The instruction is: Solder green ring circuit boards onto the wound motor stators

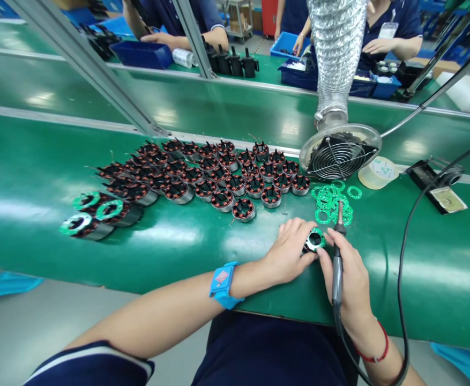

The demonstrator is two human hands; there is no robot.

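My left hand [286, 252] is closed around the side of a small motor stator [306, 248] on the green bench. A green ring-shaped circuit board [321, 242] sits on top of the stator. My right hand [353, 281] holds a soldering iron [337, 276], its tip pointing away from me. The right thumb and index finger are at the right edge of the ring board. Just beyond the hands lies a loose pile of green ring boards [326, 201]. Much of the stator is hidden by my fingers.
Many copper-wound stators [243, 210] stand left of centre; three at far left carry green rings [110, 209]. A fume extractor [339, 155] hangs above the ring pile. Right of it are a tape roll [378, 174] and iron stand [435, 185]. A cable [400, 279] crosses the right side. Co-workers sit opposite.
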